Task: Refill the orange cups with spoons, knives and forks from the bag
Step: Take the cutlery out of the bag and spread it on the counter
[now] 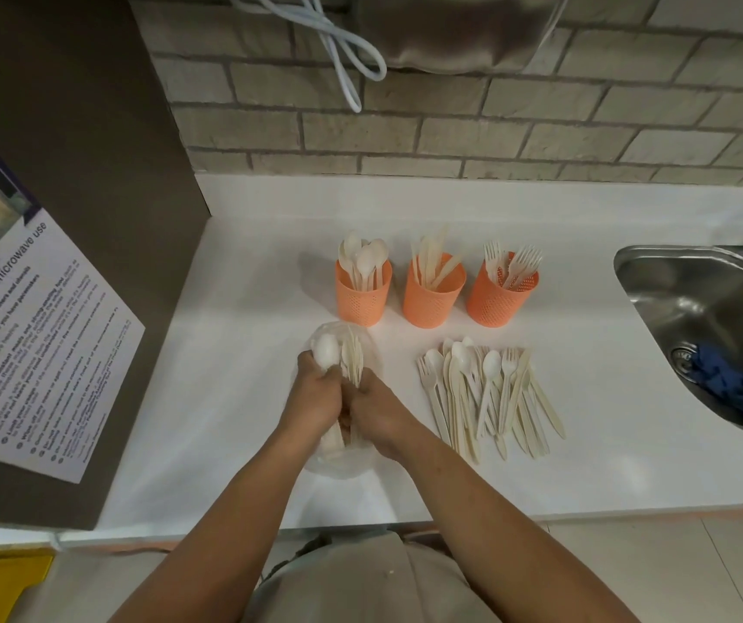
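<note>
Three orange perforated cups stand in a row on the white counter: the left cup [362,293] holds spoons, the middle cup [432,293] holds knives, the right cup [499,295] holds forks. A clear plastic bag [338,460] lies in front of the left cup. My left hand [315,397] and my right hand [378,409] both grip a bundle of cream cutlery [342,355] sticking out of the bag, spoon bowls and tips pointing away from me. A loose pile of spoons, forks and knives [486,393] lies to the right of my hands.
A steel sink [711,326] with a blue cloth in it sits at the right. A dark cabinet side with a microwave notice [23,317] bounds the left. A brick wall rises behind the cups, with a white cable [342,60] hanging above.
</note>
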The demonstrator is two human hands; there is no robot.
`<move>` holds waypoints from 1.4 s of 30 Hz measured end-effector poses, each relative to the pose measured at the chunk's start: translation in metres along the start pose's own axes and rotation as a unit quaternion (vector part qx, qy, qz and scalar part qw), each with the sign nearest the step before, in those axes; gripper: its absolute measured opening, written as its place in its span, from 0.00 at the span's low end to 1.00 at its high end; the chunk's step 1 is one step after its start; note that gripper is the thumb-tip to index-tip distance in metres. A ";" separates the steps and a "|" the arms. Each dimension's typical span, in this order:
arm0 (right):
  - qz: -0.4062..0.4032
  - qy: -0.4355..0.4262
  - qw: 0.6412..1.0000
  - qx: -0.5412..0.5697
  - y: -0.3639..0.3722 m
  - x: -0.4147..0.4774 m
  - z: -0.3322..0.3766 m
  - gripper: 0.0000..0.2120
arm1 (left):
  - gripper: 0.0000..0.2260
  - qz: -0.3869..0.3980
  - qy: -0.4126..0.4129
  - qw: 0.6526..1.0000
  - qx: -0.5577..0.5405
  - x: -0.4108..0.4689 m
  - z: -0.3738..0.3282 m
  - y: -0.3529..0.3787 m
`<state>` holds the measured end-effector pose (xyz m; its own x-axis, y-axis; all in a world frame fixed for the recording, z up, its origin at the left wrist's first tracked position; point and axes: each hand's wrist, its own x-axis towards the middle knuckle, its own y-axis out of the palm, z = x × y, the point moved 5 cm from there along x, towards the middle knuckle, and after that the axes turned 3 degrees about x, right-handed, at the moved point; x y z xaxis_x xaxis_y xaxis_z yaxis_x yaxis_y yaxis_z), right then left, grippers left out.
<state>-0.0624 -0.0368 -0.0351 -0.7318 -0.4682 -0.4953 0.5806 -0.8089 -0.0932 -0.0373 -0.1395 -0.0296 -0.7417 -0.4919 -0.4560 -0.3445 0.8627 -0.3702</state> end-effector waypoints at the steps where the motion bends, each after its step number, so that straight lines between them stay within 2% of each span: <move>1: 0.003 -0.007 1.000 -0.026 -0.001 0.000 -0.002 0.10 | 0.14 -0.013 0.003 1.000 0.000 0.003 0.000 -0.003; 4: 0.004 -0.015 0.997 -0.071 -0.004 -0.004 -0.006 0.07 | 0.13 -0.042 0.005 0.999 -0.021 0.009 0.000 -0.012; 8: -0.005 -0.057 0.997 -0.047 -0.004 -0.016 0.000 0.13 | 0.14 -0.068 -0.002 0.995 -0.072 0.013 0.002 -0.020; 13: 0.065 -0.084 0.994 -0.021 -0.007 -0.027 0.022 0.11 | 0.14 -0.087 0.025 0.992 -0.092 0.016 -0.008 -0.031; 15: 0.104 -0.091 0.990 0.028 -0.008 -0.029 0.029 0.08 | 0.14 -0.083 0.033 0.992 -0.092 0.018 -0.009 -0.033; 19: 0.159 -0.091 0.966 0.181 -0.013 -0.034 0.044 0.07 | 0.10 -0.073 0.040 0.993 -0.083 0.022 -0.005 -0.031; 21: 0.130 -0.106 0.957 0.236 -0.022 -0.034 0.050 0.06 | 0.09 -0.086 0.053 0.991 -0.082 0.020 -0.007 -0.031; 26: -0.008 -0.124 0.937 0.328 -0.070 -0.038 0.070 0.06 | 0.12 -0.128 0.121 0.981 -0.079 -0.003 -0.043 -0.036; 28: -0.068 -0.123 0.944 0.300 -0.098 -0.039 0.072 0.09 | 0.12 -0.137 0.133 0.978 -0.079 -0.014 -0.063 -0.036; 30: -0.118 -0.105 0.957 0.242 -0.124 -0.040 0.066 0.12 | 0.11 -0.107 0.149 0.977 -0.112 -0.025 -0.083 -0.025; 33: -0.170 -0.067 0.977 0.110 -0.150 -0.045 0.046 0.11 | 0.08 -0.009 0.145 0.974 -0.175 -0.036 -0.099 0.020; 35: -0.190 -0.036 0.981 0.027 -0.156 -0.048 0.031 0.08 | 0.09 0.065 0.103 0.978 -0.171 -0.040 -0.094 0.062; 37: -0.191 -0.001 0.982 -0.008 -0.156 -0.044 0.012 0.09 | 0.12 0.110 0.047 0.983 -0.141 -0.039 -0.079 0.095; 39: -0.179 0.017 0.983 -0.041 -0.156 -0.034 -0.006 0.16 | 0.15 0.114 0.014 0.991 -0.070 -0.034 -0.060 0.112; 41: -0.178 0.029 0.981 -0.076 -0.155 -0.021 -0.022 0.20 | 0.18 0.103 0.025 0.994 0.027 -0.028 -0.044 0.119; 42: -0.180 0.038 0.979 -0.088 -0.150 -0.025 -0.018 0.18 | 0.20 0.097 0.038 0.993 0.057 -0.026 -0.040 0.119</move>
<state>-0.1252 0.1024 -0.0243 -0.8756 -0.1302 -0.4651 0.3470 -0.8395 -0.4182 -0.0821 -0.0190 -0.0294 -0.8305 -0.3035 -0.4671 -0.1266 0.9195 -0.3722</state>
